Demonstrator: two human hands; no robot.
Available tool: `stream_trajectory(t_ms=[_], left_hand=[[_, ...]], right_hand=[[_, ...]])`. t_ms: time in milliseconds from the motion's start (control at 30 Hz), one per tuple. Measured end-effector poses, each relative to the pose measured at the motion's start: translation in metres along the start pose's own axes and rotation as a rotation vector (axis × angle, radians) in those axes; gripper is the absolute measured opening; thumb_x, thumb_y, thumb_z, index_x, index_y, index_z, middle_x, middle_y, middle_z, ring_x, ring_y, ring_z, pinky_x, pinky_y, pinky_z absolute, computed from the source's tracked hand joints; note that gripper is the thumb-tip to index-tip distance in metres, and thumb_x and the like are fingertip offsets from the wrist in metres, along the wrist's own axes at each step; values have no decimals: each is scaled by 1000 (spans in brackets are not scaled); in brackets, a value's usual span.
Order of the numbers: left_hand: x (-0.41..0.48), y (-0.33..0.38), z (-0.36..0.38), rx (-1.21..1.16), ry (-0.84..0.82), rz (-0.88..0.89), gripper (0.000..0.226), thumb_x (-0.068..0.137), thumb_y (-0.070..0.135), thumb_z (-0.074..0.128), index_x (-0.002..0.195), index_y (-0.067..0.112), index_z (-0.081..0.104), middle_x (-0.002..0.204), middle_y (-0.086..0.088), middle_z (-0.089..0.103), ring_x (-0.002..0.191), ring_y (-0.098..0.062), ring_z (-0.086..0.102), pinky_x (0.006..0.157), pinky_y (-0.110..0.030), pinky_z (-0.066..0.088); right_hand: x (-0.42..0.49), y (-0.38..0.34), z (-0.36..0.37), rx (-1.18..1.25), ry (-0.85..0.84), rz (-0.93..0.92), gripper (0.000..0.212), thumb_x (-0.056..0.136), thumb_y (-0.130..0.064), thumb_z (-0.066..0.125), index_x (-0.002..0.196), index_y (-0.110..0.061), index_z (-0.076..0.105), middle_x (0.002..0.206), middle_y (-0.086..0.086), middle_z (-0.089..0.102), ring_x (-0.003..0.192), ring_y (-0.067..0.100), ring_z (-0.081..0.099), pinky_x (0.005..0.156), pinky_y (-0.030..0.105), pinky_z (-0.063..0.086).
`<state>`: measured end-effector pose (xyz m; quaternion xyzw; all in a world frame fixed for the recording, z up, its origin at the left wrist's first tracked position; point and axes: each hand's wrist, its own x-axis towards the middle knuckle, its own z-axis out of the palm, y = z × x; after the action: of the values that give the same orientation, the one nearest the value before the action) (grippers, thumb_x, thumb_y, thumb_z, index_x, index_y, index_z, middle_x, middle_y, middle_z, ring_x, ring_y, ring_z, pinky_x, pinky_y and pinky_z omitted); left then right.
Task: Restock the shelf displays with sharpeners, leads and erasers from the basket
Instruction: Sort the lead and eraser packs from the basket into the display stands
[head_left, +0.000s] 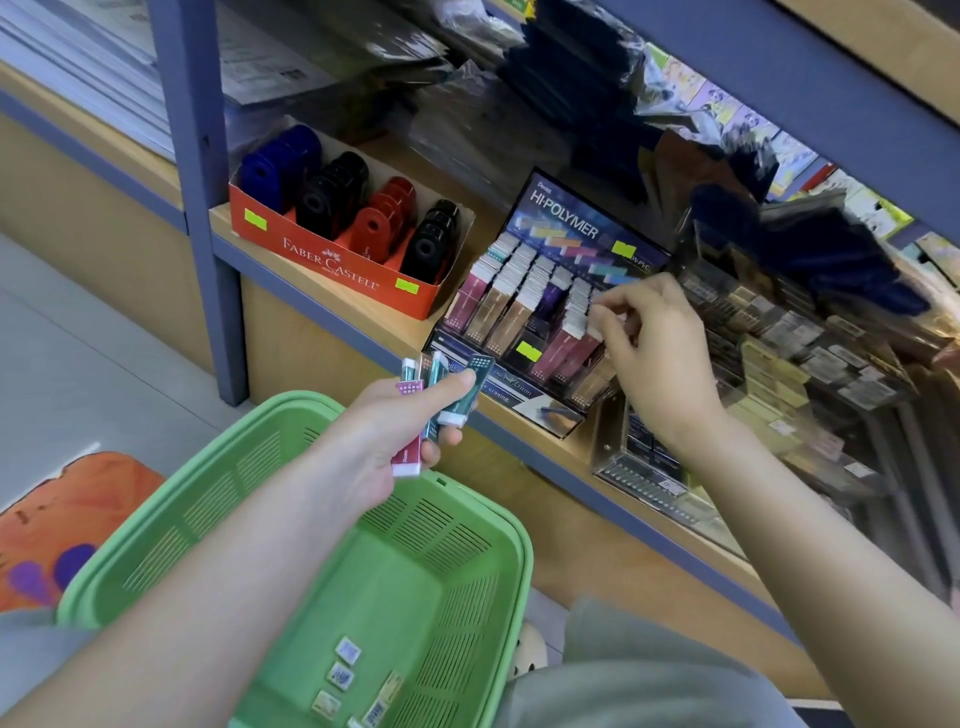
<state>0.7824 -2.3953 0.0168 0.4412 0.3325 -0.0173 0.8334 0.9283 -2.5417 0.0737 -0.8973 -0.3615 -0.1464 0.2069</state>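
My left hand (395, 431) grips several sleeved erasers (457, 400), teal and pink, fanned above the green basket (483, 499). My right hand (649, 353) reaches into the dark Hi-Polymer eraser display (530, 306) on the shelf, its fingertips pinching an eraser in a right-hand row. The display's rows hold several upright erasers in pink, brown and purple sleeves. A red Faber-Castell box (332, 260) to the left holds blue, black and red sharpeners.
The wooden shelf edge (363, 322) has a blue metal frame and post (208, 208). Clear racks of small packs (779, 343) stand right of the display. Several small labelled items (343, 670) lie in the basket's bottom. An orange mat (67, 519) lies on the floor.
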Motion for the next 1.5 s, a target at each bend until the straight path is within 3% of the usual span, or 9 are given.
stream_trajectory(t_ms=[67, 167, 300, 367, 633, 900, 1167, 1367, 1500], left_hand=[[0, -1, 0, 83, -26, 26, 35, 80, 32, 71, 99, 4, 64, 61, 0, 58, 45, -6, 46, 37, -14, 36], [-3, -1, 3, 164, -87, 74, 28, 81, 33, 70, 95, 9, 64, 60, 3, 57, 44, -5, 45, 37, -13, 35], [-6, -3, 8, 252, -115, 130, 19, 83, 34, 68, 89, 16, 64, 55, 6, 56, 43, -4, 44, 39, -13, 33], [-7, -2, 8, 245, -108, 143, 24, 85, 35, 66, 94, 13, 64, 54, 8, 55, 41, -3, 42, 38, -13, 32], [-4, 5, 1, 61, -16, 137, 18, 96, 18, 50, 101, 2, 55, 69, -1, 64, 37, -6, 40, 34, -15, 30], [-3, 12, -5, 0, -13, 187, 16, 94, 21, 57, 108, 14, 55, 80, -1, 69, 43, -8, 49, 34, -16, 33], [-4, 17, -12, 30, 40, 205, 20, 91, 29, 61, 103, 13, 61, 67, 5, 67, 37, -6, 44, 32, -14, 28], [-1, 20, -18, -20, 58, 177, 16, 94, 22, 53, 102, 10, 61, 84, -5, 70, 42, -11, 43, 32, -17, 29], [-1, 18, -18, -25, 44, 218, 15, 94, 20, 55, 105, 11, 61, 95, -7, 73, 47, -13, 47, 34, -17, 30]], right_hand=[[-9, -19, -2, 102, -31, 3, 13, 97, -21, 52, 97, -16, 63, 86, -6, 55, 69, -7, 50, 67, 6, 39], [-23, -45, -2, 211, -320, 92, 21, 96, -33, 50, 89, -20, 65, 63, -12, 57, 58, 0, 53, 57, 11, 41], [-28, -55, -4, 501, -570, 276, 10, 91, -24, 61, 87, -16, 67, 66, -3, 65, 55, 2, 60, 52, 12, 47], [-20, -53, -10, 605, -540, 325, 9, 90, -17, 63, 91, -10, 67, 73, 4, 68, 61, 5, 64, 57, 14, 52], [58, -31, 3, 500, 36, 214, 8, 92, -14, 60, 96, -8, 63, 81, 4, 68, 75, 11, 70, 76, 31, 58], [86, -30, 37, 311, -123, 82, 3, 87, -10, 67, 87, -9, 65, 66, -7, 59, 55, -3, 60, 68, 19, 55], [88, -36, 52, 92, -145, -36, 6, 83, -18, 72, 84, -14, 68, 80, -4, 62, 79, 11, 57, 75, 26, 48], [84, -40, 49, -28, -244, -77, 22, 96, -20, 55, 108, -10, 71, 115, 7, 62, 108, 16, 54, 78, 6, 25], [63, -54, 37, 43, -161, -81, 26, 100, -19, 45, 109, -9, 67, 102, 3, 56, 92, 10, 50, 72, 11, 29]])
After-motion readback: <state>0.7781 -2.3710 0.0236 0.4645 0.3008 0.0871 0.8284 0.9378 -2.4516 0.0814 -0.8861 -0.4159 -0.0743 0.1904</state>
